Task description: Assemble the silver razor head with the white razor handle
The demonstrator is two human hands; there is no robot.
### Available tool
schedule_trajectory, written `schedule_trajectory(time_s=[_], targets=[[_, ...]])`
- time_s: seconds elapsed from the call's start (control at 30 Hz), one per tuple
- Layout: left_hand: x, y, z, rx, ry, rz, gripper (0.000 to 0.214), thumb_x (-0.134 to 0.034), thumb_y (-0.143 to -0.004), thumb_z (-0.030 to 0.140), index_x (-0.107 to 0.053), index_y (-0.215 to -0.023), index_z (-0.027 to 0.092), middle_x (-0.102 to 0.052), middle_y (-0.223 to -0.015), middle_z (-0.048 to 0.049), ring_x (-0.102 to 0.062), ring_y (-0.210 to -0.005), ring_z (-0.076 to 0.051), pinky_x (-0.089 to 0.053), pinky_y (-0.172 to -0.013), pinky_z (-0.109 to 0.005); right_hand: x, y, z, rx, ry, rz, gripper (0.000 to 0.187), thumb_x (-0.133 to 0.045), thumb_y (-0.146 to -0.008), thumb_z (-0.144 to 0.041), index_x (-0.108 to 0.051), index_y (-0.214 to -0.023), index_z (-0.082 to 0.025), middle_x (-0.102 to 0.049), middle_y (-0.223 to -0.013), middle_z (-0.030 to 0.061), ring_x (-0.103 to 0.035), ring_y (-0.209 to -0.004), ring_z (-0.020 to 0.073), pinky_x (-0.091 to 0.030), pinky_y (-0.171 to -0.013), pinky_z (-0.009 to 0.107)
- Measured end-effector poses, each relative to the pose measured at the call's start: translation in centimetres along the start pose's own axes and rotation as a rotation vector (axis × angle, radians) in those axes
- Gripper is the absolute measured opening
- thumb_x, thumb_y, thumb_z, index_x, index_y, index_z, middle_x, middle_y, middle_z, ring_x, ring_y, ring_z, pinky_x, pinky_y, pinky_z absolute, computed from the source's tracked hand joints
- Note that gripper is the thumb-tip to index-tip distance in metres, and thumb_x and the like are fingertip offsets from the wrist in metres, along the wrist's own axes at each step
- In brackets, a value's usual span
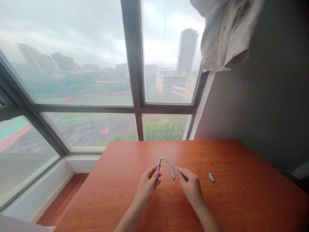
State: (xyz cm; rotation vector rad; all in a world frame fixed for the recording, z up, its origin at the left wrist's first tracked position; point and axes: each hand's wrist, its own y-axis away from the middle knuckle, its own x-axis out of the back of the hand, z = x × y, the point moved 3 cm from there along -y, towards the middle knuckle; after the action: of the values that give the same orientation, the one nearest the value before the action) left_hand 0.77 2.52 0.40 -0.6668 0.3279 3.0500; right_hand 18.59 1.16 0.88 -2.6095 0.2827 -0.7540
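My left hand [150, 178] is closed around a slim metal razor handle [158, 165], its narrow bent top pointing up and to the right. In my right hand [189, 182], pinched between thumb and fingers, is a thin pale stick [169, 163]. The stick's far tip meets or almost meets the top of the handle; contact is too small to tell. Just left of my right fingers lies a small teal-and-dark razor cartridge [172, 174] on the table. A second, similar cartridge [211, 177] rests farther right.
The reddish-brown wooden table [241, 199] spans the space under both hands. Beyond its far edge stand grey-framed windows [136, 109]. Pale cloth [227, 38] hangs at the upper right, before a grey wall [260, 106]. A low white ledge [55, 187] runs along the left.
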Motion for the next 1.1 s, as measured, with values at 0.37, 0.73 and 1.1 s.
schedule_trajectory(time_s=[0.37,0.73,1.1], targets=[[0.12,-0.04,-0.12,0.004,-0.009,0.010,0.051,-0.084,-0.055,0.042,-0.072,-0.096,0.014,-0.062,-0.068,-0.0014,-0.053,-0.054,-0.008,-0.042,-0.053,-0.019,-0.08,0.08,0.36,0.018,0.038,-0.005,0.036,-0.046,-0.093,-0.040,-0.074,-0.086,-0.019,-0.071,-0.074,0.0061,-0.066,-0.067,0.0188,-0.051,-0.062,0.023],[-0.05,0.08,0.11,0.009,0.014,0.005,0.049,-0.084,-0.056,0.040,-0.072,-0.095,0.013,-0.061,-0.068,-0.0010,-0.052,-0.055,-0.006,-0.041,-0.053,-0.017,0.06,0.09,0.33,-0.015,-0.014,0.005,0.036,-0.046,-0.092,-0.040,-0.074,-0.090,-0.017,-0.072,-0.079,0.0082,-0.067,-0.072,0.0209,-0.051,-0.065,0.025],[-0.06,0.13,-0.02,0.013,0.017,-0.004,0.047,-0.083,-0.057,0.039,-0.071,-0.096,0.014,-0.062,-0.068,-0.0007,-0.053,-0.055,-0.007,-0.041,-0.054,-0.017,-0.12,0.12,0.65,-0.031,-0.026,-0.025,0.036,-0.046,-0.092,-0.040,-0.072,-0.087,-0.017,-0.072,-0.078,0.0069,-0.066,-0.071,0.0201,-0.050,-0.065,0.024]])
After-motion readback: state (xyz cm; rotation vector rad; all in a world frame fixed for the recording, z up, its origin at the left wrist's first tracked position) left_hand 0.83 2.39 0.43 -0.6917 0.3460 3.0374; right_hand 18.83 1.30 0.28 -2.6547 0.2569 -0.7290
